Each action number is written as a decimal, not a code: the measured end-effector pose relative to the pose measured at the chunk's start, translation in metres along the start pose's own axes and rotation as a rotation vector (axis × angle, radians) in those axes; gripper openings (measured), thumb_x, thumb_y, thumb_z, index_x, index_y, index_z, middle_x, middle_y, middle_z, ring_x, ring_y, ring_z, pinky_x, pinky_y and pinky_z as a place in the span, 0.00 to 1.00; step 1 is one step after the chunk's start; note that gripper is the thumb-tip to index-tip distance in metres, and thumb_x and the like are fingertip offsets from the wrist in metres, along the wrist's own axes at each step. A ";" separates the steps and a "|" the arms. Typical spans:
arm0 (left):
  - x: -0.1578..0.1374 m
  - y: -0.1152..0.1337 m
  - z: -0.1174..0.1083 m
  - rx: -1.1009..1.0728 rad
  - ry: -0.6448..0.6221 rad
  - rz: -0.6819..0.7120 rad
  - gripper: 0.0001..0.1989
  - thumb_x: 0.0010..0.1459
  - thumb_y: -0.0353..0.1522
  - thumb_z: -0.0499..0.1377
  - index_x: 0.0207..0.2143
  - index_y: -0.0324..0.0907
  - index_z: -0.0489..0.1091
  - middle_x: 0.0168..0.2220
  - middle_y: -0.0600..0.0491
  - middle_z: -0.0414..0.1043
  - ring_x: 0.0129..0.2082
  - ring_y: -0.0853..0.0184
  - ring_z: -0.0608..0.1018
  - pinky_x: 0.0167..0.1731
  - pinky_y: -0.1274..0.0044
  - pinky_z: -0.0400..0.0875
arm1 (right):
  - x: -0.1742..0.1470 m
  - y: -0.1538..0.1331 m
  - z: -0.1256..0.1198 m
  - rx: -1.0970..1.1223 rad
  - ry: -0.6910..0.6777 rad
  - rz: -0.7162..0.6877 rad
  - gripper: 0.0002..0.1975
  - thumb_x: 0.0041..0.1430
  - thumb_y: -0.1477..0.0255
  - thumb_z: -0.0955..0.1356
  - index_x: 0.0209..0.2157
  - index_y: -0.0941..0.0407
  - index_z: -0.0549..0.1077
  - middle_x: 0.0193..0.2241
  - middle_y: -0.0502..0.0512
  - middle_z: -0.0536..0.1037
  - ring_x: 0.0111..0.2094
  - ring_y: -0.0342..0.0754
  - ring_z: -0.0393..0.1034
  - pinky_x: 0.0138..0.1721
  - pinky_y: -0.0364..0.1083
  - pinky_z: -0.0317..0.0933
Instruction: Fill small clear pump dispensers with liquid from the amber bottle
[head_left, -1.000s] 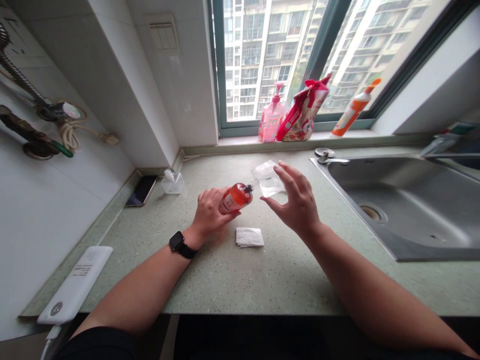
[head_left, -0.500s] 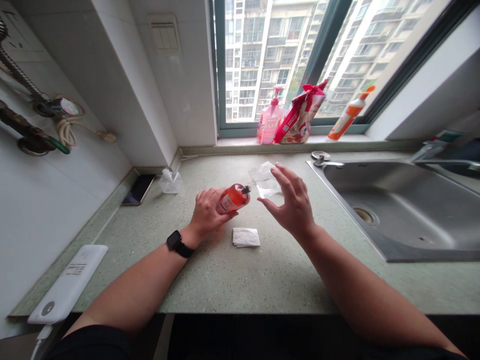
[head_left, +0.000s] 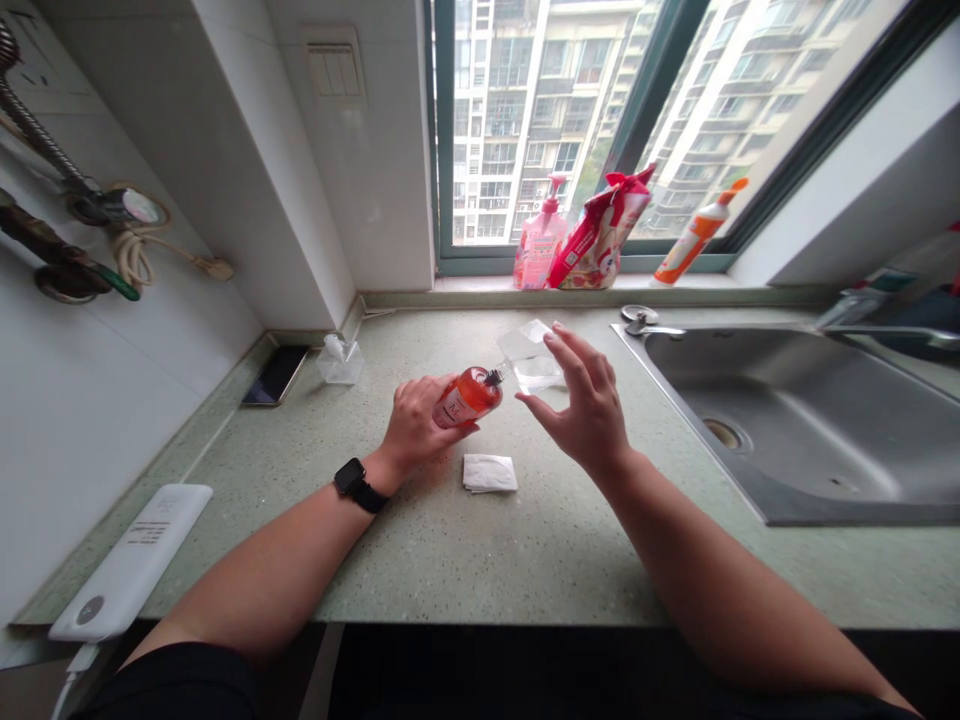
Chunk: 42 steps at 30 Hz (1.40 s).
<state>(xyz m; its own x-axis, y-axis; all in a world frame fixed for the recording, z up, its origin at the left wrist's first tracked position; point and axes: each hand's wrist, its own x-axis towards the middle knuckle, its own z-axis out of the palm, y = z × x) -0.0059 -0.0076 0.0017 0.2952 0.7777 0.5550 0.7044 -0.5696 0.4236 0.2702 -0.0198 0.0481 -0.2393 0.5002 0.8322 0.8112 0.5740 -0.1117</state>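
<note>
My left hand, with a black watch on its wrist, grips a small bottle of orange liquid tilted on its side, its dark uncapped neck pointing right. The neck meets a clear square bottle, which my right hand steadies with its fingertips, fingers spread. A folded white tissue lies on the green countertop just below both hands.
A steel sink fills the right side. On the window sill stand a pink pump bottle, a red pouch and an orange bottle. A phone, a clear cap and a white power bank lie at left.
Both hands and the two bottles stay in the same pose. Only the head camera shifted slightly.
</note>
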 end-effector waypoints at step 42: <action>0.001 -0.008 -0.001 -0.109 0.053 -0.014 0.38 0.58 0.55 0.73 0.63 0.46 0.72 0.54 0.44 0.83 0.51 0.53 0.84 0.57 0.59 0.72 | 0.015 0.000 0.012 -0.016 -0.036 -0.013 0.47 0.66 0.66 0.74 0.79 0.43 0.50 0.72 0.65 0.68 0.69 0.70 0.68 0.65 0.69 0.67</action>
<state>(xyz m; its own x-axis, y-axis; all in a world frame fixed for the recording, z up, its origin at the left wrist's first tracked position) -0.0115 -0.0026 -0.0007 0.2494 0.7724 0.5841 0.6326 -0.5866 0.5056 0.2605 -0.0044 0.0544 -0.2681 0.5159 0.8136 0.8162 0.5702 -0.0926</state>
